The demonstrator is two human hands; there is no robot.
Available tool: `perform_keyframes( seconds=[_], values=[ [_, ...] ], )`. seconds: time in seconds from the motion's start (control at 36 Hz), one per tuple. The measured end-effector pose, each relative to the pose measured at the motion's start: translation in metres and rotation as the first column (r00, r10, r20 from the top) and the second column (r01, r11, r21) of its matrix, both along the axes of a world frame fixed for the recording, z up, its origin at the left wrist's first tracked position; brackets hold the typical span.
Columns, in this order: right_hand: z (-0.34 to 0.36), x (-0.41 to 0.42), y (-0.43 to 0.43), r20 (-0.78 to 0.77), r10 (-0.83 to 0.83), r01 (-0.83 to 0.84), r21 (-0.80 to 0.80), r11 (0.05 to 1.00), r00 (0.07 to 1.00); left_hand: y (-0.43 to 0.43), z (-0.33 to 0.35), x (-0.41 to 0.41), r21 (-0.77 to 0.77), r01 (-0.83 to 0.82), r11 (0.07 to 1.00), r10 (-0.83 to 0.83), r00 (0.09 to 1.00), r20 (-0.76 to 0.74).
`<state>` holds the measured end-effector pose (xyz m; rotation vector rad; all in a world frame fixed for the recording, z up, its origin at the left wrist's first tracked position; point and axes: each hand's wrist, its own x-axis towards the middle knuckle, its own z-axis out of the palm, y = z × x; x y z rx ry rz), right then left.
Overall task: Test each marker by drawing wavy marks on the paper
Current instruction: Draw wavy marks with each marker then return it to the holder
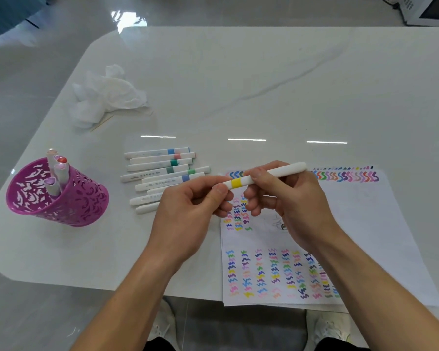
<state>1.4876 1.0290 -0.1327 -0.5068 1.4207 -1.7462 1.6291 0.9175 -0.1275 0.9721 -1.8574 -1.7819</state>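
Both hands, left hand (188, 206) and right hand (289, 198), grip the yellow-banded marker (264, 176); its cap, probably under the left fingers, could pop off abruptly, streaking the paper (365, 224) below.

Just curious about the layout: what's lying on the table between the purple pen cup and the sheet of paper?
In the head view, a loose cluster of white markers lies on the table between the purple pen cup and the paper, caps pointing toward the paper.

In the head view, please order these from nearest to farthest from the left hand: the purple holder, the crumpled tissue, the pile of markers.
From the left hand:
1. Pile of markers, just beside it, up-left.
2. Purple holder, far left.
3. Crumpled tissue, farthest back, left.
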Motion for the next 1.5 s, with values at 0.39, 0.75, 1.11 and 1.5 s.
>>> perform_keyframes(
  seconds=[0.39,0.75,1.11,1.5],
  values=[
    [0.001,0.008,0.000,0.111,0.076,-0.068,-0.070,0.995,0.991,0.007,0.004,0.003,-0.109,-0.061,0.992,0.056,0.997,-0.054],
    [-0.002,-0.011,-0.003,0.173,0.080,-0.099,0.106,0.989,0.982,-0.013,0.016,0.009,-0.091,-0.231,0.969,0.219,0.968,-0.121],
    [-0.012,-0.009,-0.004,0.168,0.014,-0.045,0.180,0.983,0.986,-0.031,0.044,0.042,-0.488,-0.508,0.710,0.446,0.860,-0.246],
    [-0.014,-0.015,-0.001,0.244,0.003,-0.039,0.144,0.989,0.970,-0.054,0.058,0.090,-0.757,-0.571,0.317,0.530,0.769,-0.357]
  ],
)
